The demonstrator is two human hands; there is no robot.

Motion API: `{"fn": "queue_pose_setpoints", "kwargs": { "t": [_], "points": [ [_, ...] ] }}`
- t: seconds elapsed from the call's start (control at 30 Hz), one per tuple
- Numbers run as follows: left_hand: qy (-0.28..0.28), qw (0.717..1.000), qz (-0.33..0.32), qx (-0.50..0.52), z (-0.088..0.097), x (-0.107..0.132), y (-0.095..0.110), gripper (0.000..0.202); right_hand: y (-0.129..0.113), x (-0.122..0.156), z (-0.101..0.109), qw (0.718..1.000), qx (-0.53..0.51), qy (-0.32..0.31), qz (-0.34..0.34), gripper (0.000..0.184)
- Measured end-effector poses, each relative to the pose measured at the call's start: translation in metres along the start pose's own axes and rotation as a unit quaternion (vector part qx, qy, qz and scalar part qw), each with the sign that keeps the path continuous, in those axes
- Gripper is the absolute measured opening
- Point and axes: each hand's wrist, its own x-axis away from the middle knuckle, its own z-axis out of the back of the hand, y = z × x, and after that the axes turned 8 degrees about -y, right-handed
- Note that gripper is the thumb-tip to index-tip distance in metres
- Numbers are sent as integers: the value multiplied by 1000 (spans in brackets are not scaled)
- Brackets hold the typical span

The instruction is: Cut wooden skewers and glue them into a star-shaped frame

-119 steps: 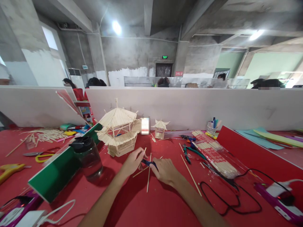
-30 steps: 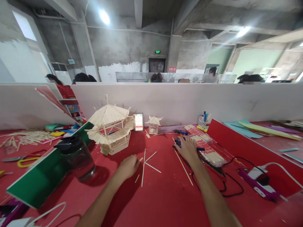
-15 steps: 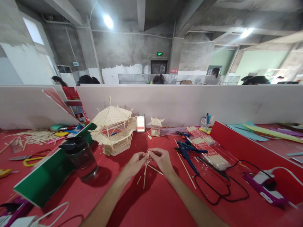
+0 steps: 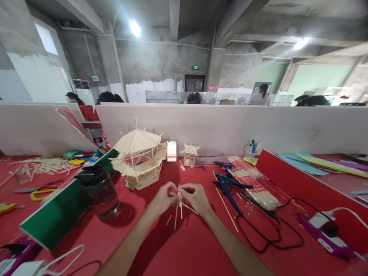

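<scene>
Between the fingertips of both hands, thin wooden sticks (image 4: 180, 200) stand roughly upright over the red table. My left hand (image 4: 166, 197) pinches them from the left with finger and thumb. From the other side my right hand (image 4: 195, 194) is closed on them too; the fingers partly hide the sticks. Below the hands lie a longer loose stick (image 4: 176, 218), a slanting stick (image 4: 190, 208) and a short piece (image 4: 169, 219). A large stick-built pavilion (image 4: 140, 153) stands behind to the left, and a small one (image 4: 190, 154) straight ahead.
A dark water bottle (image 4: 99, 191) stands left, by a green divider (image 4: 57, 211). To the right lie a blue glue gun (image 4: 228, 191) with a black cord, packs of sticks (image 4: 255, 184) and a purple power strip (image 4: 322, 235). A white partition (image 4: 224, 126) closes the back.
The held sticks have turned more upright, their lower ends shifting right. My fingers have changed their hold slightly. The camera view has shifted a little.
</scene>
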Motion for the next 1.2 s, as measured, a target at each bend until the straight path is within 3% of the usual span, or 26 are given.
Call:
{"fn": "queue_pose_setpoints", "kwargs": {
  "t": [0.13, 0.37, 0.57, 0.9, 1.1, 1.2],
  "points": [
    [18, 997, -32, -64, -3, 1, -1, 46, -2, -2, 4, 999, -13, -38, -9, 21],
    [63, 992, -62, -95, -3, -1, 8, 58, -1, -3, 3, 992, -120, 11, -32, 36],
    [151, 985, -64, -47, 12, -3, 11, 64, 4, 2, -6, 975, -166, -88, -116, 43],
    [162, 983, -80, -36, 4, -5, 9, 61, 10, 5, -22, 975, -198, 6, -105, 39],
    [149, 982, -83, -79, 10, -4, 7, 58, 13, 0, -15, 983, -169, -15, -68, 37],
    [112, 985, -59, -120, 19, -1, 9, 64, 17, -2, -7, 989, -132, -48, -56, 33]
  ]
}}
